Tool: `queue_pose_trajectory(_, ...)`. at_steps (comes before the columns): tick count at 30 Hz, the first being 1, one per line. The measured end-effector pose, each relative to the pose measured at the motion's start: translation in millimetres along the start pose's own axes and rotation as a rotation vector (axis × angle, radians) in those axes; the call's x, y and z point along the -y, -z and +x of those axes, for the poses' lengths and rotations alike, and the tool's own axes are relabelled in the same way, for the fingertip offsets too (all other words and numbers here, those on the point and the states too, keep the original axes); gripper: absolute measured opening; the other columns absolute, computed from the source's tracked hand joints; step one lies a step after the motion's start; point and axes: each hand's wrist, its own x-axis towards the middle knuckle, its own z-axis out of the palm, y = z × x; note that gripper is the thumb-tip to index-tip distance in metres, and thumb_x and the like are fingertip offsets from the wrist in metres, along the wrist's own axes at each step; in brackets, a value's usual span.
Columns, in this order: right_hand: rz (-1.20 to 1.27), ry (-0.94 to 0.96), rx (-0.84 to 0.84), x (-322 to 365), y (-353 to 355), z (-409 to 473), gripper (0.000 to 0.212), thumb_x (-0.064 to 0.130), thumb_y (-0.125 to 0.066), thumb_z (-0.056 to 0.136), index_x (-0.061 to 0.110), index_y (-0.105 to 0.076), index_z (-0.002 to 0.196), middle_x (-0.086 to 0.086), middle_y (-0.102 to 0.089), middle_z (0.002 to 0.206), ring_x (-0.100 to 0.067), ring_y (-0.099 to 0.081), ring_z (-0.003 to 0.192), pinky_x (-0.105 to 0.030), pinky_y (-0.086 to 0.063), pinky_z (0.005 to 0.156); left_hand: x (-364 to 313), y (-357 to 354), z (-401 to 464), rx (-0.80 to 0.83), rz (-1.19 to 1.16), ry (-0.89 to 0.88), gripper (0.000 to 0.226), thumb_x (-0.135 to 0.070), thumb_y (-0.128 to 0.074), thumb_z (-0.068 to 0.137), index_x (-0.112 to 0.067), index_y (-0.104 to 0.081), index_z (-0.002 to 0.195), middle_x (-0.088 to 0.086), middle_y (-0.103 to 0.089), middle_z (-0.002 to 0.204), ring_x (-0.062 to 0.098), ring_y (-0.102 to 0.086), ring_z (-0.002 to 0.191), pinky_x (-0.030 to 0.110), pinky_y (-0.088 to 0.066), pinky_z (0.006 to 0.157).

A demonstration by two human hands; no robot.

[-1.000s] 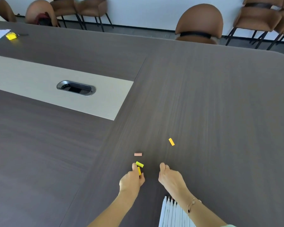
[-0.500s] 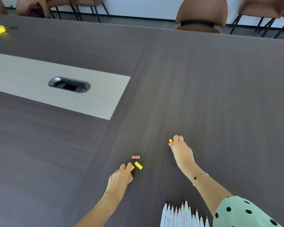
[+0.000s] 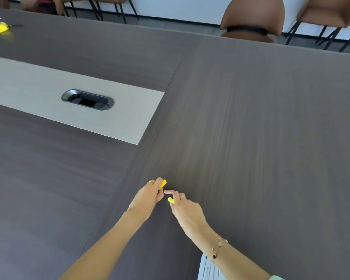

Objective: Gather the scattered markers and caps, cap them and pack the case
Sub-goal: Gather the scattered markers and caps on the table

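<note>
Table (image 3: pixel 251 138) dark woodgrain, pale inset strip (image 3: pixel 38 93); brown chairs (image 3: pixel 253 19) beyond

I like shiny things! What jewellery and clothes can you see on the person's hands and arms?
The left hand has a thin gold ring on one of its fingers. The right hand wears a ring too, plus a slim gold chain bracelet with small charms. A bit of pale green sleeve shows at the bottom edge.

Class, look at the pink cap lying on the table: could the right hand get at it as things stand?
Probably yes: the pink cap lies bare on the table just beyond the right hand, though that hand already pinches a yellow cap.
</note>
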Motion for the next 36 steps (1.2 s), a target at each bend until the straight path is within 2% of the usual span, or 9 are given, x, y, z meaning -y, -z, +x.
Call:
queue_pose_trajectory(2, 0.005, -0.022, 0.056, 8.5, -0.9, -2.9, 0.070, 0.046, -0.087, 0.051, 0.009, -0.049, 0.097, 0.003, -0.052, 0.052, -0.006, -0.046, 0.029, -0.014, -0.027, 0.030, 2.9, -3.5, 3.3, 0.050, -0.013, 0.053, 0.010, -0.019, -0.040, 0.097, -0.020, -0.045, 0.106, -0.005, -0.040, 0.088, 0.014, -0.039, 0.072, 0.031, -0.044, 0.076)
queue_pose_trajectory(4, -0.005, -0.039, 0.033, 11.2, -0.3, -4.4, 0.075, 0.037, -0.092, 0.042, 0.008, -0.046, 0.093, 0.004, -0.051, 0.051, -0.007, -0.045, 0.029, -0.014, -0.028, 0.030, 0.4, -2.1, 2.0, 0.121, 0.019, 0.076, 0.013, -0.016, -0.039, 0.098, -0.019, -0.041, 0.110, -0.006, -0.037, 0.085, 0.010, -0.036, 0.062, 0.026, -0.045, 0.065)
queue_pose_trajectory(6, -0.005, -0.051, 0.053, 8.9, 4.7, -4.9, 0.067, 0.028, -0.093, 0.034, 0.007, -0.053, 0.083, 0.003, -0.050, 0.047, -0.008, -0.044, 0.026, -0.013, -0.027, 0.030, -5.5, 0.6, 0.3, 0.166, 0.021, 0.076, 0.019, -0.018, -0.034, 0.101, -0.020, -0.039, 0.120, -0.002, -0.040, 0.090, 0.011, -0.039, 0.057, 0.020, -0.034, 0.053)
queue_pose_trajectory(12, 0.012, -0.188, 0.058, -47.0, 15.0, -17.2, 0.047, 0.017, -0.091, 0.021, 0.008, -0.064, 0.058, 0.001, -0.041, 0.035, -0.012, -0.036, 0.016, -0.011, -0.014, 0.033, -16.4, -6.6, -4.8, 0.241, 0.085, 0.096, 0.016, -0.015, -0.033, 0.100, -0.023, -0.037, 0.114, 0.002, -0.043, 0.098, 0.019, -0.045, 0.060, 0.023, -0.031, 0.050)
queue_pose_trajectory(15, -0.038, -0.237, 0.204, -85.2, 35.4, -41.1, 0.044, 0.020, -0.087, 0.054, 0.001, -0.064, 0.087, -0.003, -0.060, 0.058, -0.014, -0.058, 0.035, -0.021, -0.040, 0.033, -29.6, -8.2, -3.4, 0.255, 0.100, 0.080, 0.020, -0.013, -0.037, 0.099, -0.023, -0.036, 0.116, 0.002, -0.046, 0.105, 0.015, -0.048, 0.060, 0.019, -0.027, 0.047)
queue_pose_trajectory(18, 0.019, -0.244, 0.310, -115.1, 44.2, -67.4, 0.032, 0.022, -0.041, 0.099, 0.006, -0.042, 0.126, -0.005, -0.064, 0.106, -0.020, -0.070, 0.082, -0.031, -0.056, 0.069, -52.6, -15.3, -4.3, 0.289, 0.165, -0.004, 0.027, -0.011, -0.038, 0.099, -0.022, -0.034, 0.123, 0.003, -0.047, 0.110, 0.012, -0.045, 0.057, 0.019, -0.027, 0.046)
queue_pose_trajectory(28, 0.189, -0.147, 0.342, -140.3, 45.5, -113.6, 0.034, 0.031, -0.044, 0.099, 0.014, -0.042, 0.128, -0.004, -0.055, 0.122, -0.018, -0.065, 0.096, -0.025, -0.054, 0.082, -143.7, -69.2, -11.0, 0.321, 0.105, -0.365, 0.026, -0.035, -0.035, 0.102, -0.021, -0.043, 0.122, 0.001, -0.053, 0.110, 0.010, -0.057, 0.078, 0.015, -0.042, 0.066)
queue_pose_trajectory(33, 0.297, -0.150, 0.296, -143.4, 43.1, -121.3, 0.038, 0.035, -0.051, 0.096, 0.019, -0.041, 0.129, -0.002, -0.050, 0.124, -0.015, -0.063, 0.100, -0.020, -0.051, 0.083, -142.9, -73.8, -13.6, 0.303, 0.030, -0.354, 0.030, -0.040, -0.044, 0.098, -0.024, -0.045, 0.123, -0.004, -0.050, 0.115, 0.005, -0.059, 0.090, 0.011, -0.046, 0.076)
queue_pose_trajectory(36, 0.358, -0.168, 0.287, -143.0, 41.4, -124.8, 0.059, 0.037, -0.053, 0.094, 0.024, -0.027, 0.146, -0.001, -0.046, 0.138, -0.016, -0.061, 0.111, -0.021, -0.051, 0.089, -139.6, -70.4, -13.0, 0.293, -0.010, -0.322, 0.047, -0.040, -0.050, 0.095, -0.027, -0.036, 0.138, -0.006, -0.048, 0.125, 0.003, -0.060, 0.104, 0.009, -0.046, 0.082)
